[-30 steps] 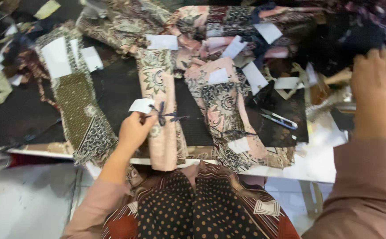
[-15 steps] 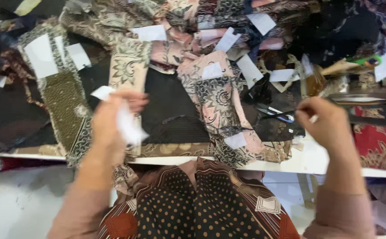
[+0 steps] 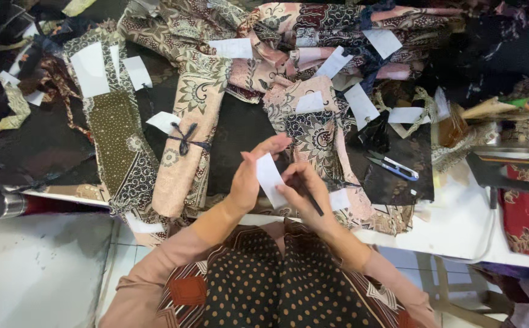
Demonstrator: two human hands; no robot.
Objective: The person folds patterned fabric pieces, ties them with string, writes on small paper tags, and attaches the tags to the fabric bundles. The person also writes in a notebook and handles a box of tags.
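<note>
Near the table's front edge (image 3: 458, 240), the left hand (image 3: 249, 176) pinched a white paper slip (image 3: 270, 176) upright — the right hand (image 3: 307, 191), touching it, gripped a dark pen (image 3: 313, 203).

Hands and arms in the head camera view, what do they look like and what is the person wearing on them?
Both hands are bare: no gloves, and no rings or watch that I can make out. The left hand and right hand come out of long, plain, dusty-pink sleeves that reach down to the wrists. The sleeves have no pattern or markings.
</note>
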